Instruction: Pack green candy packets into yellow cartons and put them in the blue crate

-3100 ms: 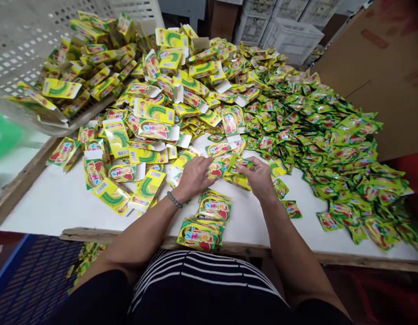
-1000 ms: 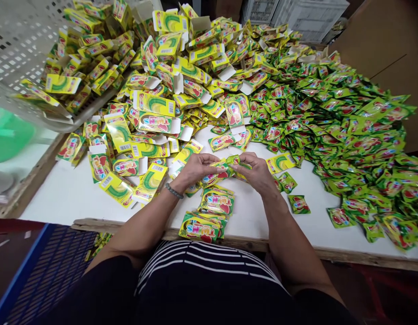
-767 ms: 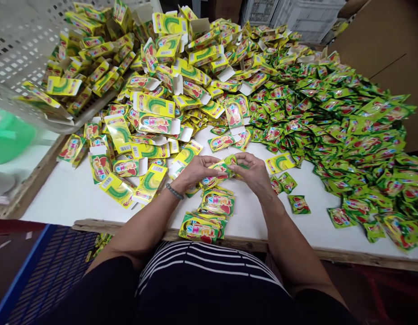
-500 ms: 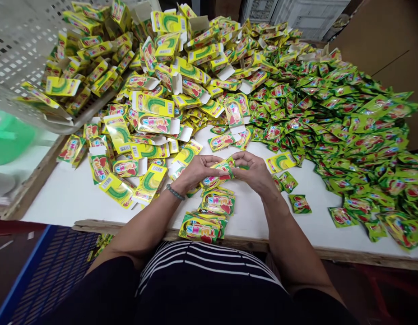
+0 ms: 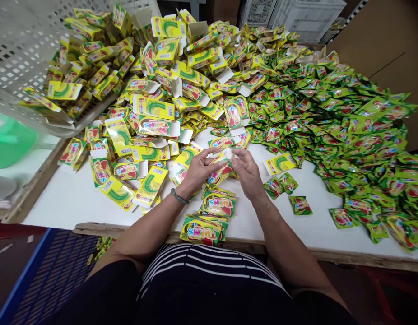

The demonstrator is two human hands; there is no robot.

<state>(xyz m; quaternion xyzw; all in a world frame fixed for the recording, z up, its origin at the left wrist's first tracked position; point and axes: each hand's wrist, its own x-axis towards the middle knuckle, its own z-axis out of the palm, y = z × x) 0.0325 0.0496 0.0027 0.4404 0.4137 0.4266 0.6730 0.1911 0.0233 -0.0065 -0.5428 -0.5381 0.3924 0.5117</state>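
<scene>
Between my two hands is a small yellow-green candy box point(image 5: 220, 174), tilted, its white end flap showing near my right fingertips. My left hand point(image 5: 198, 170), with a beaded bracelet at the wrist, grips the box's left side. On the flap end, my right hand point(image 5: 247, 174) has thumb and fingers pinched. Just below lie two small stacks of similar boxes, an upper stack point(image 5: 217, 203) and a lower stack point(image 5: 199, 230) by the table's front edge. Right of my right hand are a flat yellow box point(image 5: 280, 163) and a few small green sachets point(image 5: 274, 187).
A large heap of open boxes point(image 5: 155, 108) spreads over the left and middle of the white table point(image 5: 249, 221). Green sachets point(image 5: 317, 122) pile up at the right. A white perforated basket point(image 5: 22, 58) tips boxes out at upper left. A blue crate point(image 5: 56, 271) stands below the edge.
My right hand has moved slightly left and now pinches at the box's end, where a white flap shows. The box has turned a little in my left hand.
</scene>
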